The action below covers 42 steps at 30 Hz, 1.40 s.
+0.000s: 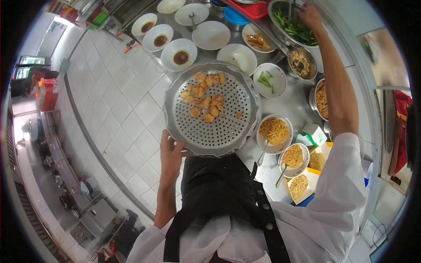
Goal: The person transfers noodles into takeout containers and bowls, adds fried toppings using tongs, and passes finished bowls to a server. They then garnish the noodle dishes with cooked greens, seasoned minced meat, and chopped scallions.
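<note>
My left hand [172, 148] grips the lower left rim of a round perforated metal colander [230, 131], held in front of my apron. Fried golden pieces [213, 105] lie in its upper and middle part. At the upper right my right hand [309, 16] reaches over a metal bowl [276, 31] of leafy greens [296, 31], its fingers on what looks like a metal utensil handle. Below that bowl stands a smaller metal bowl [314, 75] of chopped food. A white bowl with a few green pieces [279, 86] is just right of the colander.
White bowls, some with dark sauce [181, 57], stand beyond the colander on a steel counter [297, 111]. Bowls of noodle-like strands [273, 131] with spoons, and yellow boxes [316, 174], are on the right. Tiled floor [131, 108] spreads left. A red tray [253, 10] lies at the top.
</note>
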Each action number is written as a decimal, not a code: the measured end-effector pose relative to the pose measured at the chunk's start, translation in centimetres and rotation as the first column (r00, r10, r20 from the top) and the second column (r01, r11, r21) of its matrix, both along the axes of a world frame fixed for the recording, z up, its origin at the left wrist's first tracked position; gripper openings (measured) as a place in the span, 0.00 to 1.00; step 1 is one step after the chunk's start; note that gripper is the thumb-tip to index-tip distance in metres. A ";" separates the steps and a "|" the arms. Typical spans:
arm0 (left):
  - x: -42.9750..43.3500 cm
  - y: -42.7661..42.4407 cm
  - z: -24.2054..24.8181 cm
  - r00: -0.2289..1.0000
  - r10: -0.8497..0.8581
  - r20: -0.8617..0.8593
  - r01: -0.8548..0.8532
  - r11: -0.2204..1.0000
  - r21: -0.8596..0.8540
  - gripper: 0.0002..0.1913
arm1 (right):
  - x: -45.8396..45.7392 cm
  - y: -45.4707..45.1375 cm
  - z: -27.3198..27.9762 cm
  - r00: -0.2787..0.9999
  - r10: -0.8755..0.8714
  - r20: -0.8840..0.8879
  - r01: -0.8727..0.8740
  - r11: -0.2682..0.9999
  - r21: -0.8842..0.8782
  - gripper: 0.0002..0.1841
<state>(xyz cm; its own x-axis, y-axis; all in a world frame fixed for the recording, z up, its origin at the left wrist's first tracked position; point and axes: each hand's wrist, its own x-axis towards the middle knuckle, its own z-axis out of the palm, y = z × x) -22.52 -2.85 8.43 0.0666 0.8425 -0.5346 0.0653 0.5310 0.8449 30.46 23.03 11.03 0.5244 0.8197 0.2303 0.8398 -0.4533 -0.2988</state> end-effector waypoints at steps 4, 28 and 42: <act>0.2 1.5 0.8 0.997 -0.008 0.073 0.007 1.000 0.015 0.17 | -3.1 5.7 -3.9 0.989 0.080 0.123 -0.087 0.995 0.048 0.31; 0.8 8.8 0.2 0.743 -0.666 0.060 0.653 0.742 0.151 0.12 | -28.6 -38.2 4.3 0.939 0.065 -0.336 -0.173 0.938 -0.300 0.18; 1.1 10.6 -2.4 0.698 -0.712 0.073 0.708 0.702 0.081 0.16 | -29.5 -39.5 2.7 0.934 -0.046 -0.354 0.016 0.996 -0.086 0.12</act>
<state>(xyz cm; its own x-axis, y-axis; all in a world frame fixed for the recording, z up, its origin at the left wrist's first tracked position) -21.42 7.74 6.08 0.7010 0.5462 -0.4585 0.3293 0.3223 0.8875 0.93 -16.44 13.74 0.5850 0.8099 -0.0419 0.6705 -0.5121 -0.5367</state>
